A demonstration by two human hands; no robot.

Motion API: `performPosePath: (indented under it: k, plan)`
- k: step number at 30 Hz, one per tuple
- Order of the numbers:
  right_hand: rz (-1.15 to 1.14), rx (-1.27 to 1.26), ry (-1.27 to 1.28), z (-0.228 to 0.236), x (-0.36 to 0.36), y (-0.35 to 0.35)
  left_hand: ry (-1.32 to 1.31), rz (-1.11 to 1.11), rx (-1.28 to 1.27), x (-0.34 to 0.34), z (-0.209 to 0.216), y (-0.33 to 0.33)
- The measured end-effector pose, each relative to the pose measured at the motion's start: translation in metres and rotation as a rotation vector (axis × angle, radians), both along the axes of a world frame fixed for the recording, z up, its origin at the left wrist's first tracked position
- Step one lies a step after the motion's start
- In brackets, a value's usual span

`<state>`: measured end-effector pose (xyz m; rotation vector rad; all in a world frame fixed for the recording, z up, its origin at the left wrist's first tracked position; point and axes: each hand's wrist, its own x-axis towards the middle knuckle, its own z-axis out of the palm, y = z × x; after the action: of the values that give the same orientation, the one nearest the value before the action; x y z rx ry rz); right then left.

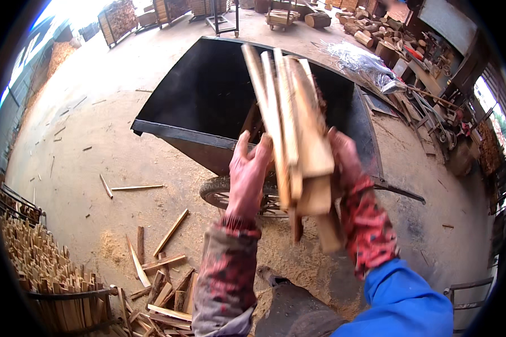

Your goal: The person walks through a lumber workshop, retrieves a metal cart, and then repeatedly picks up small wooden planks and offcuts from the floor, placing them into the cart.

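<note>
A bundle of split firewood sticks [298, 123] is squeezed between my two hands, tilted with its far ends over a black metal cart [242, 143]. My left hand [250, 174] presses the bundle's left side, its fingers curled against the wood. On the other side my right hand [346, 157] grips the bundle, partly hidden behind the sticks. Some shorter pieces hang lower at the near end. Beneath the cart's near side a spoked wheel [216, 194] shows. The sticks look slightly blurred.
Loose split wood [171, 297] lies in a heap at lower left, beside a round metal rack [73, 295] packed with upright sticks. Farther off are logs [371, 36], clear plastic sheeting [365, 64] and a wheeled frame [222, 22]. A cart handle [402, 192] juts out right.
</note>
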<state>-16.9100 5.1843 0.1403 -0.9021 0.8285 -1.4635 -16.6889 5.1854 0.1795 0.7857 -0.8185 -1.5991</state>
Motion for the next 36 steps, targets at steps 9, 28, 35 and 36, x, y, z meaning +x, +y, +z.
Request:
performPosePath:
  k: [9,28,35,36]
  plan:
    - [-0.324,0.592,0.641,-0.148,-0.148,0.066,-0.348,0.085,0.613,0.102,-0.236,0.213]
    - [1.076,0.562,1.187,-0.297,0.189,0.392,0.237,0.964,1.083,0.086,-0.321,0.775]
    - [1.229,0.515,1.333,-0.295,0.227,0.492,0.352,1.188,1.047,0.075,-0.309,0.867]
    - [1.267,0.51,1.349,-0.297,0.228,0.5,0.353,1.209,1.044,0.077,-0.313,0.881]
